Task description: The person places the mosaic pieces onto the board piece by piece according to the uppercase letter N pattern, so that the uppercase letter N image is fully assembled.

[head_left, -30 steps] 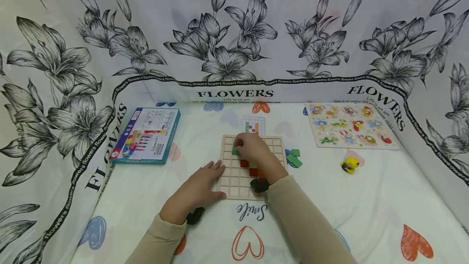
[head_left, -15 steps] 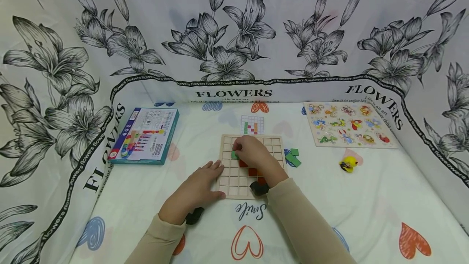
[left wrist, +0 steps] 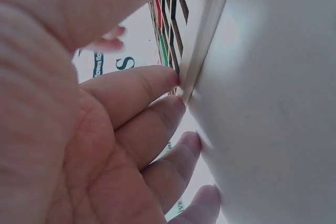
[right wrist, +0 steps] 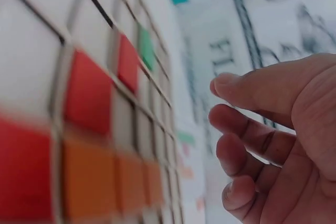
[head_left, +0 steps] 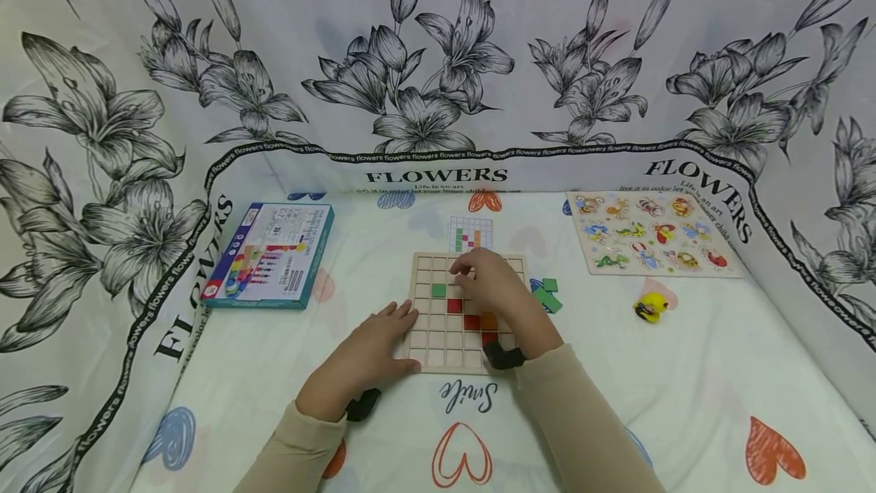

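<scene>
A wooden grid board point(head_left: 429, 341) lies flat on the cloth in the head view. One green tile point(head_left: 439, 291) sits in a cell, with red tiles point(head_left: 455, 306) stepping down to the right of it. An orange tile point(head_left: 488, 321) adjoins them; the right wrist view shows several orange tiles point(right wrist: 89, 179) in line. My left hand point(head_left: 372, 345) rests at the board's left edge, its fingertips touching the rim in the left wrist view. Over the board's upper middle hovers my right hand point(head_left: 491, 284), fingers loosely bent with nothing between them, hiding some cells.
A pattern card point(head_left: 471, 233) lies just behind the board. Loose green pieces point(head_left: 547, 299) are right of it. Farther right are a yellow-and-black toy point(head_left: 652, 306) and an insect picture board point(head_left: 650, 234). A flat teal box point(head_left: 274, 253) lies at left.
My right hand has let go of the green tile, which now lies uncovered in its cell. It has lifted and shifted right. The left hand stays in place.
</scene>
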{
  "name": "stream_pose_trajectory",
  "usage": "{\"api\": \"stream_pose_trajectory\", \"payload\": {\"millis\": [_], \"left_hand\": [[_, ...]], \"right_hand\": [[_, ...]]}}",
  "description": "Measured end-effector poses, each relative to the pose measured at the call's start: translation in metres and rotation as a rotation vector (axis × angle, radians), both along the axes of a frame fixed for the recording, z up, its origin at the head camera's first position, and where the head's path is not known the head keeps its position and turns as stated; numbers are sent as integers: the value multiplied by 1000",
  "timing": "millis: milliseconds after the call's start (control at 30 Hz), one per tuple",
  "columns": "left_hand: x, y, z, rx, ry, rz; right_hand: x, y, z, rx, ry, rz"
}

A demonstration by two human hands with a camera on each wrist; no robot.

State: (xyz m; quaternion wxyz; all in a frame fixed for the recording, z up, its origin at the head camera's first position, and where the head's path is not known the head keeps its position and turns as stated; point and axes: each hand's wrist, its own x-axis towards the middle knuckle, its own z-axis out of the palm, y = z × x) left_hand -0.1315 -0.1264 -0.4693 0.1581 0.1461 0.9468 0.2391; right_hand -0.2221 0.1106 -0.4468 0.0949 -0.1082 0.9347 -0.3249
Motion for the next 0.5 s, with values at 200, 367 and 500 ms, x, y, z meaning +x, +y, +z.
{"api": "stream_pose_trajectory", "payload": {"millis": [200, 367, 500], "left_hand": [[2, 1, 2, 4, -20, 15], [2, 0, 1, 3, -20, 13], [0, 0, 0, 2, -18, 6]], "right_hand": [[2, 66, -2, -35, 38, -86], [0, 121, -14, 36, 1, -131], [1, 149, -21, 52, -53, -152]]}}
